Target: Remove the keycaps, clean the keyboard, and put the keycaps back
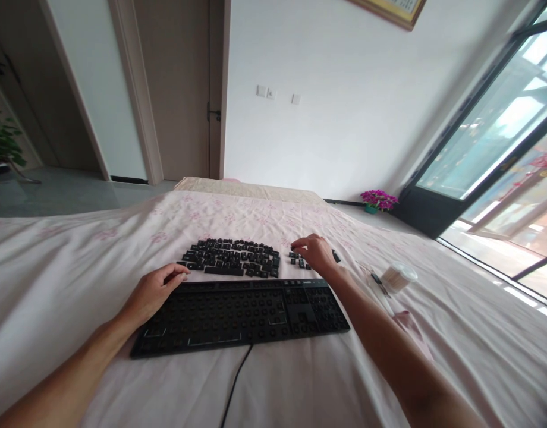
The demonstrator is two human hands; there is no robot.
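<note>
Keycaps (pixel 231 258) lie loose beyond my left hand (pixel 155 291), which rests open on the keyboard (pixel 242 315); right hand (pixel 313 252), fingers curled, touches smaller keycaps (pixel 295 257); jar (pixel 398 276) right.

Keycaps (pixel 231 258) lettering seemingly too small to read.

Daylight, bright and even; source: the glass doors (pixel 492 142) at right, their panes washed out to pale glare; white wall (pixel 336 119) at far side evenly lit, dimming toward the doorway (pixel 175 89) at far left; shadows soft, a faint one under the right hand (pixel 315 252) and along the near edge of the keyboard (pixel 238 315); wide-angle distortion strong, door frames and window bars leaning at the edges; slight softness in the near corners; centre sharp.
</note>
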